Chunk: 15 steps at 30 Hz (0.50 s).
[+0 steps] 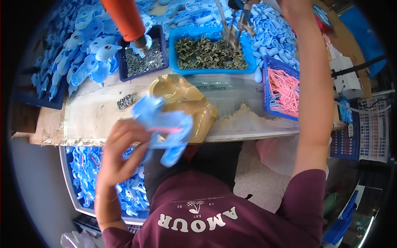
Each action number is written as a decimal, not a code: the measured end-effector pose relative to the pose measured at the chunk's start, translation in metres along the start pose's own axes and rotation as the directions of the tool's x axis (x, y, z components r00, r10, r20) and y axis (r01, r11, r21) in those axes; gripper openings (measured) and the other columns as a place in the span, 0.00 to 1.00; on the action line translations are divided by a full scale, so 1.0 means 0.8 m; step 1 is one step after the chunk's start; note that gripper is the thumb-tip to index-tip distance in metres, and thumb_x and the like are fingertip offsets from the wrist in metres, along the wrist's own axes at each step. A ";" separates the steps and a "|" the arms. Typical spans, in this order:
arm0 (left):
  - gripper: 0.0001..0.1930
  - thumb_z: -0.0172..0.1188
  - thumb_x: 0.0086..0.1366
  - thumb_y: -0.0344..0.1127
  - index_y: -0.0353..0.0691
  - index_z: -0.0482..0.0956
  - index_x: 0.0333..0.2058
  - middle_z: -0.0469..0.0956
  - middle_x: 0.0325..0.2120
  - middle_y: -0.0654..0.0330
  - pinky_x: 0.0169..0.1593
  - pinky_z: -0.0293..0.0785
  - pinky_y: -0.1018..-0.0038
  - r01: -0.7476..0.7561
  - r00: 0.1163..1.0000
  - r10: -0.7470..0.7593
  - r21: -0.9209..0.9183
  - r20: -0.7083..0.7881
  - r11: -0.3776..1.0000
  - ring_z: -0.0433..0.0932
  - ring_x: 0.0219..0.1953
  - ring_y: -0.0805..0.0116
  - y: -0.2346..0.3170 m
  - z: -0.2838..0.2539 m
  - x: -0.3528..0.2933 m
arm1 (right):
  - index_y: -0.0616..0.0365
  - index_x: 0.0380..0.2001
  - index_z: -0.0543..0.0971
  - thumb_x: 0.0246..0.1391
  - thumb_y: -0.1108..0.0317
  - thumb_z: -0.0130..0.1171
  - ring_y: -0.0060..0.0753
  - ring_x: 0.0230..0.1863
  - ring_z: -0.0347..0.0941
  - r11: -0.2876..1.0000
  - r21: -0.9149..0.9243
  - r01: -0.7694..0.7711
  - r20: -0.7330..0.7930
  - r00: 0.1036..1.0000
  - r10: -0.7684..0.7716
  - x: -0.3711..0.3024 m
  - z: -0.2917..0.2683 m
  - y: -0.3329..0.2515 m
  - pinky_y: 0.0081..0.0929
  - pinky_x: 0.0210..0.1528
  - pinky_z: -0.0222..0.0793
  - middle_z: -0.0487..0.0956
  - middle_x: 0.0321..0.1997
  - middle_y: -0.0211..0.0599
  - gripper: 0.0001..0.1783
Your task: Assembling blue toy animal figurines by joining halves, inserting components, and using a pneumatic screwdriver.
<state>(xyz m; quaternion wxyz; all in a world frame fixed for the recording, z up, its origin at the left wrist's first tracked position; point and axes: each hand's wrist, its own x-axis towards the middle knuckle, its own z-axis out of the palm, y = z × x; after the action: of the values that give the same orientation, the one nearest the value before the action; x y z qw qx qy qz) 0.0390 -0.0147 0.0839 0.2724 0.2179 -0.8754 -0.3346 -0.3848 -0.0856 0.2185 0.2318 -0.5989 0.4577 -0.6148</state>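
Note:
My left hand is closed on a light-blue plastic toy part, blurred by motion, with a pink strip across it. The hand holds it over the table's front edge, partly in front of a tan moulded fixture with a shaped hollow. My right arm stretches far up along the right side, and my right hand is partly cut off by the top edge, near a heap of small blue parts. Its fingers do not show clearly. An orange power screwdriver hangs point down at upper left.
Below it stands a dark tray of screws, with a small screw pile nearby. A blue tray holds small metal pieces; a basket holds pink strips. Blue shells heap at left; a bin of blue parts sits below.

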 end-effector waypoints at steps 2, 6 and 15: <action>0.04 0.62 0.53 0.26 0.34 0.80 0.29 0.77 0.27 0.54 0.43 0.70 0.65 0.220 0.975 -0.218 -0.022 0.050 0.975 0.75 0.35 0.55 0.016 -0.057 -0.036 | 0.60 0.66 0.70 0.66 0.46 0.58 0.26 0.48 0.79 0.853 -0.446 -0.272 -0.033 0.957 0.289 -0.006 -0.048 0.088 0.28 0.50 0.77 0.82 0.51 0.36 0.35; 0.10 0.63 0.58 0.32 0.34 0.82 0.37 0.81 0.33 0.51 0.47 0.72 0.62 0.548 0.734 -0.667 0.471 0.125 0.692 0.78 0.39 0.51 0.059 -0.143 -0.117 | 0.49 0.46 0.82 0.58 0.63 0.64 0.41 0.38 0.81 0.430 -0.898 -0.090 -0.025 0.988 0.155 -0.067 -0.172 0.211 0.38 0.43 0.76 0.82 0.39 0.37 0.13; 0.22 0.62 0.66 0.36 0.37 0.76 0.58 0.80 0.50 0.47 0.59 0.70 0.57 0.535 0.784 -0.620 0.555 -0.045 0.637 0.77 0.54 0.47 0.043 -0.104 -0.099 | 0.46 0.50 0.83 0.53 0.68 0.62 0.57 0.47 0.80 -0.077 -0.995 -0.068 -0.088 0.948 0.306 -0.097 -0.123 0.276 0.47 0.50 0.77 0.76 0.57 0.44 0.19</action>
<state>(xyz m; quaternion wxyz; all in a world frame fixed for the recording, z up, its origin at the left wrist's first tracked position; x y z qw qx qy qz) 0.1435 0.0142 0.1340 0.0115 0.5284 -0.8339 -0.1591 -0.5224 -0.0971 0.0058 -0.1522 -0.5583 0.8156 -0.0034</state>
